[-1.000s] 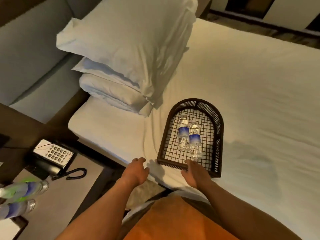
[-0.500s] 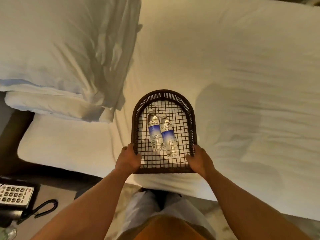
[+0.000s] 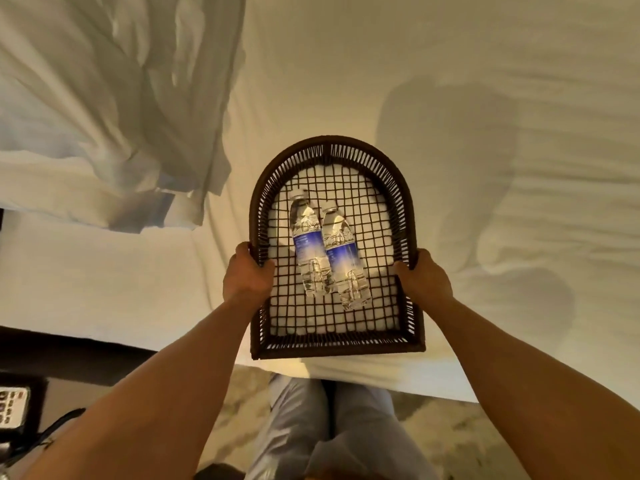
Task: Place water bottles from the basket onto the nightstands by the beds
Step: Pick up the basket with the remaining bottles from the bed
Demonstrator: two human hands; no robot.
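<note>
A dark woven basket [image 3: 332, 147] with an arched far end hangs over the near edge of the bed. Two clear water bottles with blue labels lie side by side in it, the left bottle [image 3: 307, 247] and the right bottle [image 3: 343, 258], caps pointing away from me. My left hand [image 3: 246, 274] grips the basket's left rim. My right hand [image 3: 423, 277] grips its right rim. The basket's near end sticks out past the mattress edge, toward my legs.
White bed sheet [image 3: 450, 81] fills most of the view, with stacked pillows [image 3: 104, 109] at the upper left. The nightstand [image 3: 55, 400] with a telephone keypad [image 3: 12, 407] and cord shows at the lower left. Patterned floor lies below.
Both hands went from hovering near the basket to gripping its sides. The basket has come up off the sheet and toward me. The view has swung right, away from the nightstand.
</note>
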